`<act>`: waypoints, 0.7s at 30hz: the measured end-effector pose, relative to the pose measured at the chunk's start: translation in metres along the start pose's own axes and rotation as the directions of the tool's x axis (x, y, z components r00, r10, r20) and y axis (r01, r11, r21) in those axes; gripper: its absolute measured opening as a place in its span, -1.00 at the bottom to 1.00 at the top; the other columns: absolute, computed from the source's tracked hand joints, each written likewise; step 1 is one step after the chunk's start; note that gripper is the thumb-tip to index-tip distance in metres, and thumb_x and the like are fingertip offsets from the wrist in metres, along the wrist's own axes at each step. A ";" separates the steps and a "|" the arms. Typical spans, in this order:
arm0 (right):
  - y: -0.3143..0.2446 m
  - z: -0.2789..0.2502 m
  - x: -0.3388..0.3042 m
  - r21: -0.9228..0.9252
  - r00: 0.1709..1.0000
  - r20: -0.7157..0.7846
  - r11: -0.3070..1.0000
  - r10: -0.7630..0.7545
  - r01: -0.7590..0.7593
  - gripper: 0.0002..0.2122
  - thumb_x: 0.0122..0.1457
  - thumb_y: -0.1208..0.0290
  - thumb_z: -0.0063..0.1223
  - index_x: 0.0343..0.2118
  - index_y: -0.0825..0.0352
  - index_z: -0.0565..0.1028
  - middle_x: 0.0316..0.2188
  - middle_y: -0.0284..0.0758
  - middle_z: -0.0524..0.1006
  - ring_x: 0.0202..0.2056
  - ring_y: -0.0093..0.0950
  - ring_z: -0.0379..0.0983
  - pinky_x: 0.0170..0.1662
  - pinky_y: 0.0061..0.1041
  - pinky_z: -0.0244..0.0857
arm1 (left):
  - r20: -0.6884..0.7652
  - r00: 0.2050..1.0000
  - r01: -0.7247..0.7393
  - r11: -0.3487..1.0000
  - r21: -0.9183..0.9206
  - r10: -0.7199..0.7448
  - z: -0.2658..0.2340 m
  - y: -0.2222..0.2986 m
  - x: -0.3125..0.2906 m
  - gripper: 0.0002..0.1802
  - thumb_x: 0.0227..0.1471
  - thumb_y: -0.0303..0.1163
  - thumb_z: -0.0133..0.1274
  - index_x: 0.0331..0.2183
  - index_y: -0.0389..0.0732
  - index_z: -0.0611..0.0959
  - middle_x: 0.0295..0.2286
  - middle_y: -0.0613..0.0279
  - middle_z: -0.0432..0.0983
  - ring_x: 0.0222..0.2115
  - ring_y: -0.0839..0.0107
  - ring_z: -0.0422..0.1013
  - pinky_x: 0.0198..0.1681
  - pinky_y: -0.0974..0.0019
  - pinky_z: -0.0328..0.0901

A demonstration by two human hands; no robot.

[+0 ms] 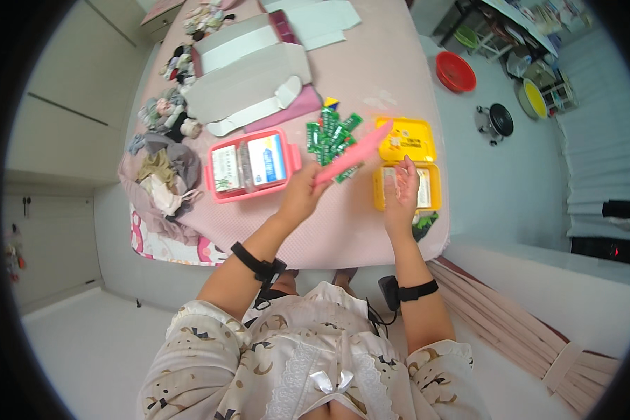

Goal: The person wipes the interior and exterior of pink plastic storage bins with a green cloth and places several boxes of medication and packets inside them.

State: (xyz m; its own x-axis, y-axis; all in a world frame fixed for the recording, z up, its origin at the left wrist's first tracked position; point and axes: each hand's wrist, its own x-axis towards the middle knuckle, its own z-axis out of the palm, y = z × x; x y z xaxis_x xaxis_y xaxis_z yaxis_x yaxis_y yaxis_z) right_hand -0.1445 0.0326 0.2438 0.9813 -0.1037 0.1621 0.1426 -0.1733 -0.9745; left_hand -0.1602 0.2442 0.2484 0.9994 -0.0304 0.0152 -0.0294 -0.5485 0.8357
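Note:
My left hand (pixel 302 194) grips one end of a pink plastic lid (pixel 357 152), seen nearly edge-on and tilted up toward the far right. It matches the pink box (pixel 250 197) just left of that hand, which holds small packages side by side. My right hand (pixel 402 194) is over the opened yellow box (pixel 436 186), palm turned up, with fingers apart and partly bent. Something white and printed lies inside that box, partly hidden by the hand. The yellow lid (pixel 418 131) is folded back behind it. Several green sachets (pixel 323 133) lie heaped between the two boxes, partly behind the pink lid.
A large opened cardboard box (pixel 248 84) stands at the back of the pink-covered bed (pixel 378 70). Rolled socks (pixel 168 112) and crumpled clothes (pixel 171 171) line the left edge. A dark green package (pixel 424 225) lies near the right front corner. On the floor stand a red basin (pixel 456 71) and a black stool (pixel 500 119).

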 end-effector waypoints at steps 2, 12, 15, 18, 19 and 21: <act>0.006 0.035 0.006 -0.388 1.000 0.028 0.921 -0.013 0.023 -0.23 0.02 0.15 0.20 0.18 0.46 0.07 0.13 0.00 0.13 0.18 -0.17 0.01 0.23 -0.31 -0.12 | -0.012 0.961 0.265 0.932 -0.249 -0.277 -0.044 -0.033 -0.006 -0.82 0.06 -0.48 0.05 -0.30 -0.20 0.38 -0.34 0.34 0.45 -0.28 0.57 0.37 -0.15 0.46 0.28; 0.093 0.191 0.009 -0.199 0.894 0.349 0.954 0.282 -0.223 -0.22 -0.04 0.34 0.25 0.19 0.47 0.04 0.12 0.01 0.22 0.14 -0.21 0.17 0.17 -0.37 0.07 | -0.234 0.835 0.333 0.794 -0.508 -0.499 -0.129 -0.215 -0.051 -0.46 0.06 -0.40 0.06 0.05 -0.24 0.26 -0.16 0.10 0.43 -0.17 0.36 0.39 -0.10 0.31 0.32; 0.109 0.228 0.010 -0.493 0.918 0.334 0.870 0.212 -0.021 -0.22 -0.06 0.33 0.27 0.18 0.44 0.08 0.06 0.02 0.26 0.09 -0.11 0.19 0.15 -0.29 0.07 | -0.359 0.798 0.449 0.875 -0.181 -0.484 -0.141 -0.254 -0.055 -0.52 0.01 -0.39 0.11 -0.03 -0.32 0.42 -0.19 0.02 0.45 -0.19 0.32 0.41 -0.12 0.30 0.32; 0.117 0.252 0.014 -0.540 0.918 0.306 0.840 0.253 -0.052 -0.23 -0.09 0.29 0.29 0.19 0.34 0.13 -0.01 0.02 0.29 0.04 -0.08 0.21 0.13 -0.22 0.07 | -0.405 0.798 0.497 0.867 0.024 -0.446 -0.145 -0.277 -0.050 -0.59 -0.05 -0.39 0.15 -0.14 -0.37 0.53 -0.24 -0.05 0.48 -0.24 0.28 0.43 -0.17 0.30 0.32; 0.113 0.260 0.012 -0.545 0.913 0.310 0.837 0.263 -0.056 -0.23 -0.09 0.29 0.29 0.19 0.34 0.13 -0.01 0.02 0.29 0.04 -0.08 0.21 0.13 -0.22 0.07 | -0.423 0.819 0.484 0.863 0.145 -0.388 -0.146 -0.286 -0.052 -0.61 -0.08 -0.40 0.17 -0.18 -0.38 0.56 -0.29 -0.07 0.51 -0.28 0.27 0.46 -0.20 0.29 0.33; 0.094 0.280 0.008 -0.783 0.882 0.250 0.619 0.401 -0.059 -0.27 -0.10 0.25 0.30 0.17 0.21 0.21 -0.03 -0.01 0.30 0.00 -0.12 0.24 0.10 -0.22 0.07 | -0.420 0.802 0.513 0.850 0.119 -0.425 -0.152 -0.306 -0.064 -0.62 -0.09 -0.40 0.18 -0.20 -0.39 0.57 -0.33 -0.06 0.52 -0.33 0.26 0.47 -0.23 0.29 0.34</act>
State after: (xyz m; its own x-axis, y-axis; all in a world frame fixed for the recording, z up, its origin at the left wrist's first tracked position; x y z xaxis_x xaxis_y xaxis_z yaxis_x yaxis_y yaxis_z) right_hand -0.0865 0.2895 0.1099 0.9545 0.0838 -0.2863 -0.0711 -0.8681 -0.4912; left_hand -0.2124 0.5408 0.0750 0.8208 0.5600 -0.1127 0.4860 -0.5809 0.6530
